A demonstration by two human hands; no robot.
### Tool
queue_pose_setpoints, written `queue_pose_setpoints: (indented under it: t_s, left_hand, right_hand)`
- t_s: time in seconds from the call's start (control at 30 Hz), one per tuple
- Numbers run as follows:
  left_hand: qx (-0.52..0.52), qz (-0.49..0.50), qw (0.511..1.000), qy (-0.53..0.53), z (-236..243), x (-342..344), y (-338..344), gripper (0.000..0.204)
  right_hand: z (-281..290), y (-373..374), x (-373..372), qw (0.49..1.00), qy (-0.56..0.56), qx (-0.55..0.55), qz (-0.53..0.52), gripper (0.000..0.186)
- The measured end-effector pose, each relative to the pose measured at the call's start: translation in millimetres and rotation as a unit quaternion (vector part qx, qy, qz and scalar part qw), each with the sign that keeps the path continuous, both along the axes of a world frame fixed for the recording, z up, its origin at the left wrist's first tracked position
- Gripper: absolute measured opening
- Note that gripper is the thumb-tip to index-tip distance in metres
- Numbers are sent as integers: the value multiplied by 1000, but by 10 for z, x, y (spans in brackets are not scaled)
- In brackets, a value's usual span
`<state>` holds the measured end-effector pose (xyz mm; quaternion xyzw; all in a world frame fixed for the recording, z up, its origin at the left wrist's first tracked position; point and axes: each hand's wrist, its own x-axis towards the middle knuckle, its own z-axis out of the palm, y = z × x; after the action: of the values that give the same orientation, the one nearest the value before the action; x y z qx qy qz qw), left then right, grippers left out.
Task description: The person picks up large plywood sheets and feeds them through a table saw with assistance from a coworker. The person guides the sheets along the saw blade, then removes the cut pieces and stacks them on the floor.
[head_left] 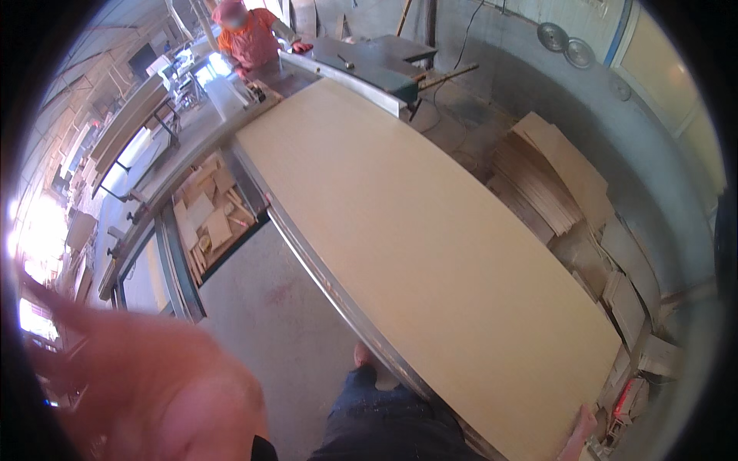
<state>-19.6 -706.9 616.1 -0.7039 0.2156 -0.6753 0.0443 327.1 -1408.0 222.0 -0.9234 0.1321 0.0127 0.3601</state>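
Observation:
A large pale wooden panel (430,253) lies flat on the saw table, running from the far middle to the lower right. At the panel's near right corner is my right hand (578,438), partly cut off by the picture's edge. It appears closed on the panel's edge, though most of its fingers are hidden. My left hand (161,376) looms large and blurred at the lower left, raised close to the camera and away from the panel. One finger seems to point up and left; the rest are hidden.
A person in orange (250,38) stands at the table's far end, with red gloves near a metal fence (369,96). Wood offcuts (207,215) fill a space left of the panel. Stacked boards (538,177) lean along the right wall. A metal rail (330,284) borders the panel.

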Motion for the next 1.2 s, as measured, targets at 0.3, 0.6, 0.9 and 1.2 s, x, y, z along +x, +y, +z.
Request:
queue_pose_setpoints:
  t_s: [0.3, 0.6, 0.9, 1.2]
  left_hand:
    - [-670, 452, 545, 222, -4480, 169, 1421, 73]
    - [-658, 448, 555, 244, -4697, 563, 1357, 75]
    - [-743, 361, 541, 159, -4710, 586, 1387, 83]
    - [-726, 364, 552, 187, -4659, 583, 1407, 80]
  right_hand:
    - [245, 441, 5, 984, -104, -98, 103, 41]
    - [513, 623, -173, 948, -180, -198, 172, 48]
    - [538, 774, -208, 921, -232, -232, 211, 55]
    - [457, 823, -231, 938, -141, -261, 177, 61]
